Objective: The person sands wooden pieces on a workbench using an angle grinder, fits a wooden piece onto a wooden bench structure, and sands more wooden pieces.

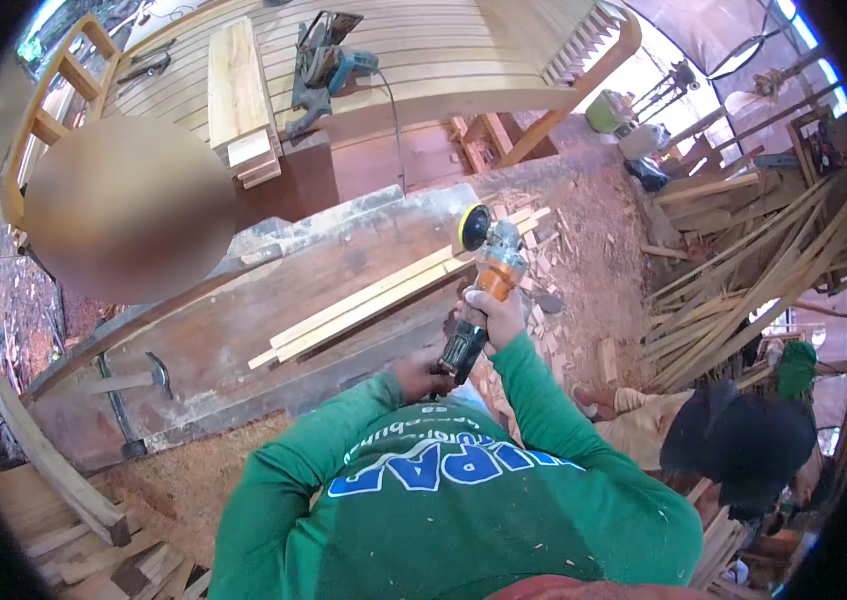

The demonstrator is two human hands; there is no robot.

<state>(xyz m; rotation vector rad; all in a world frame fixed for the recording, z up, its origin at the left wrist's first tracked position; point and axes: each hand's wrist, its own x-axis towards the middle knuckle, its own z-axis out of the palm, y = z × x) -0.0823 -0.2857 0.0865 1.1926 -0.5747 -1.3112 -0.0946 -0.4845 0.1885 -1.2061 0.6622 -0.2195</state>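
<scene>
An angle grinder [483,290] with an orange and black body is held up in front of my chest. The round pad [474,228] on its head is dark with a yellow edge and faces up and to the left. My right hand [496,315] is wrapped round the orange part of the body. My left hand [421,380] is closed at the black rear end of the tool, its fingers partly hidden. Beyond the grinder, several pale wood strips [373,305] lie side by side along the worn wooden bench [243,400].
A hammer [133,380] rests at the bench's left. Behind stands a slatted wooden bench seat [443,60] bearing boards [238,90] and a corded circular saw [328,70]. Wood offcuts [743,270] pile up at right. A person in a dark cap [743,445] is at lower right.
</scene>
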